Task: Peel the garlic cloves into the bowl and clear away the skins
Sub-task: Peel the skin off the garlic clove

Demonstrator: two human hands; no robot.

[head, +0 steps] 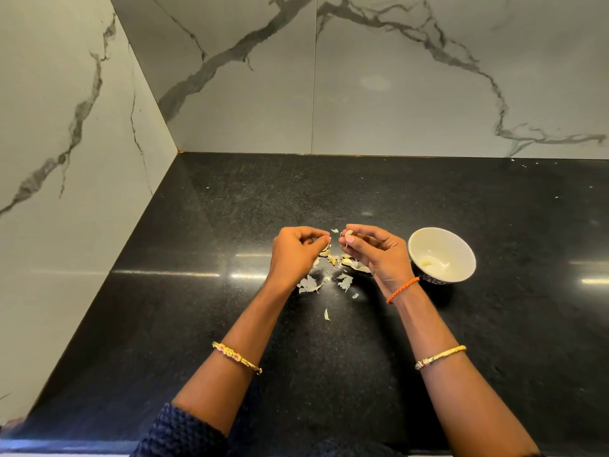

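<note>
My right hand pinches a small garlic clove between thumb and fingertips, with thin skin hanging from it. My left hand is curled just left of it, fingertips pinching a bit of skin near the clove. Both hands hover over a pile of unpeeled cloves and loose skins on the black counter. More papery skins lie nearer to me. A small white bowl with a dark patterned outside stands to the right, holding a peeled clove.
The black stone counter runs into a corner of marble-look wall tiles at the left and back. A single skin flake lies apart, closer to me. The counter's front edge is at the bottom of the view.
</note>
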